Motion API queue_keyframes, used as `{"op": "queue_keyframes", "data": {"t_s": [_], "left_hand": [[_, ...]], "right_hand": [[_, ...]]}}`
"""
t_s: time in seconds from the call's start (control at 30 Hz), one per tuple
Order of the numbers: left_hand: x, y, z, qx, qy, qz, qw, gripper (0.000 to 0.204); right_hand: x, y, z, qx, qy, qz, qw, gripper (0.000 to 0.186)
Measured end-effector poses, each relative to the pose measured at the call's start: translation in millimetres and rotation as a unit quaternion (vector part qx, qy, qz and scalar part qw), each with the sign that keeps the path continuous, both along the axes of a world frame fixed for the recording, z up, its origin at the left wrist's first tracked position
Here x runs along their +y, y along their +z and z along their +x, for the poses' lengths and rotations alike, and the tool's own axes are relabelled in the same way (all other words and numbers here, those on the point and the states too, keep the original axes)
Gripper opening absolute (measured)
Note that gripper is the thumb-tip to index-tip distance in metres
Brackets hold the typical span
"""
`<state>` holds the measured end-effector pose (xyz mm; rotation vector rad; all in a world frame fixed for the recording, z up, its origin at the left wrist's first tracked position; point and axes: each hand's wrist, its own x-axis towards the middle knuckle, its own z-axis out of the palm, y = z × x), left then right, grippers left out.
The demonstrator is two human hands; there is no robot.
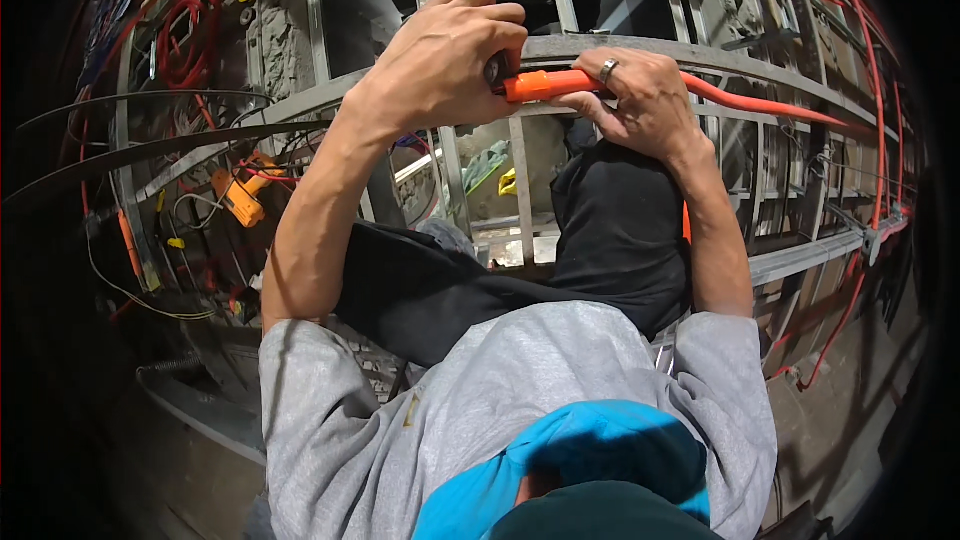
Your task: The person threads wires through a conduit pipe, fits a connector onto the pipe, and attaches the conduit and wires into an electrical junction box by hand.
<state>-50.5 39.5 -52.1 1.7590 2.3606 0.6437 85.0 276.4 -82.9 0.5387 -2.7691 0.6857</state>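
A small gold mark [412, 410] sat on the grey shirt [560, 350], too small to read. There were two hands at work and one orange pipe [760, 105]. Its bright orange end piece [540, 86] was between the hands, just above the right knee [620, 210], and the pipe ran off to the right. The left hand [440, 55] was curled closed around a small dark thing [494, 68] at the tip of the end piece; I could not tell what it was. The right hand [640, 105], with one ring [608, 68], was wrapped around the pipe. One yellow tool [240, 198] and one red coil [190, 40] were off to the left. A long grey bar [725, 60] passed near the pipe, and open gaps showed between the upright bars [522, 190] below the hands
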Motion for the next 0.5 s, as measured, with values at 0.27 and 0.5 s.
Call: {"op": "queue_keyframes", "data": {"t_s": [0.27, 0.5], "left_hand": [[-18, 11, 3, -0.002, 0.017, -0.048, 0.999, 0.038], [-68, 25, 93, 0.216, 0.253, -0.038, 0.942, 0.021]], "right_hand": [[-13, 2, -4, 0.002, 0.034, 0.004, 0.999, 0.034], [-9, 60, -4, -0.194, 0.089, 0.048, 0.976, 0.034]]}}
